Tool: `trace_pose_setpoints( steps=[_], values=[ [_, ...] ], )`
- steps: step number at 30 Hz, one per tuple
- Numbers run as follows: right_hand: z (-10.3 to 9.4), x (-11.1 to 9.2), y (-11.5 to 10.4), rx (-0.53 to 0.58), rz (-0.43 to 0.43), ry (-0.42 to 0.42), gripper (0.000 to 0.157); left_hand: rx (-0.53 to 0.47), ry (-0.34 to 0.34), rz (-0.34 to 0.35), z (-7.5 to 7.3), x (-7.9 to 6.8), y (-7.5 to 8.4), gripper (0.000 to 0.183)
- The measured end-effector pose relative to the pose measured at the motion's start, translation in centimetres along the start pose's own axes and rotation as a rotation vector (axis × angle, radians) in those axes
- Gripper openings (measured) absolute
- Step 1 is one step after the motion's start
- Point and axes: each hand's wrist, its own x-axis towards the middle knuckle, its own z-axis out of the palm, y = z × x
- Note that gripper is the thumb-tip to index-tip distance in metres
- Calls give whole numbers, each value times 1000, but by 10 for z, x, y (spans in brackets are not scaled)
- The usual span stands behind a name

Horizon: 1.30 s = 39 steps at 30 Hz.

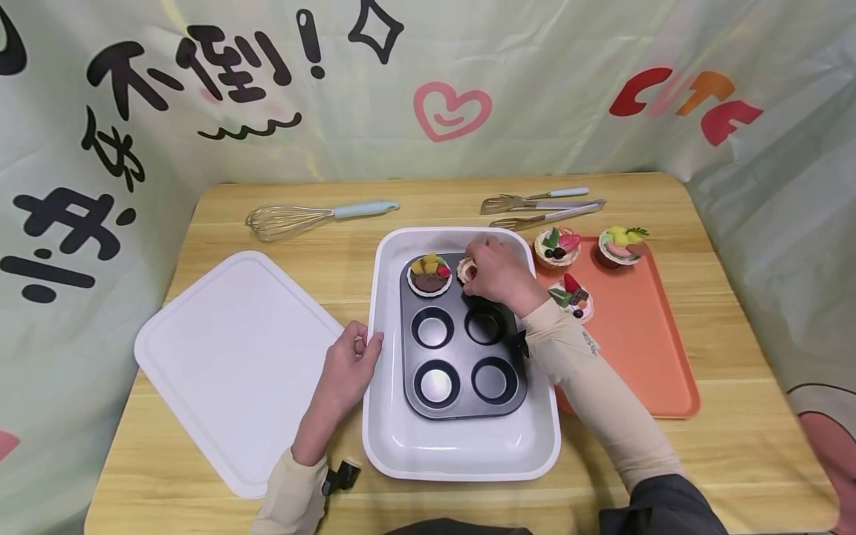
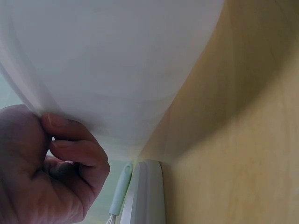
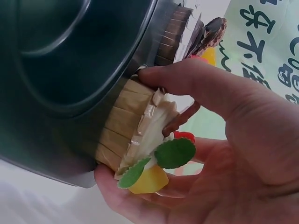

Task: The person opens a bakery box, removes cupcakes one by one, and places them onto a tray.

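My right hand [image 1: 503,276] grips a cupcake [image 3: 127,123] in a tan pleated wrapper, between thumb and fingers, at the top right cup of the dark muffin tin [image 1: 464,353]. White cream, green leaves and a yellow piece top this cupcake; in the head view the hand covers most of it. Beside it, a chocolate cupcake [image 1: 429,281] with yellow and red fruit sits in the top left cup. The tin lies inside a deep white tray [image 1: 461,462]. My left hand [image 1: 344,371] pinches that tray's left rim, fingers curled.
An orange tray [image 1: 635,334] at the right bears several cupcakes, including one with yellow fruit [image 1: 622,245]. A flat white board [image 1: 234,371] lies at the left. Along the back are a whisk [image 1: 321,217] and several light-handled utensils [image 1: 548,206].
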Motion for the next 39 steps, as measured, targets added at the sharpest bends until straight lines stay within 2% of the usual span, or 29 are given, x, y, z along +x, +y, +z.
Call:
trace_pose_setpoints(
  steps=[18, 26, 34, 39],
  values=[
    [0, 3, 2, -30, -30, 29, 45, 8, 12, 12, 0, 0, 1, 20],
    [-2, 5, 3, 1, -20, 25, 48, 4, 9, 19, 0, 0, 0, 20],
    [-3, 6, 3, 24, -43, 79, 25, 21, 23, 38, 0, 0, -1, 20],
    [-6, 5, 0, 31, -39, 88, 22, 27, 26, 47, 0, 0, -1, 19]
  ],
)
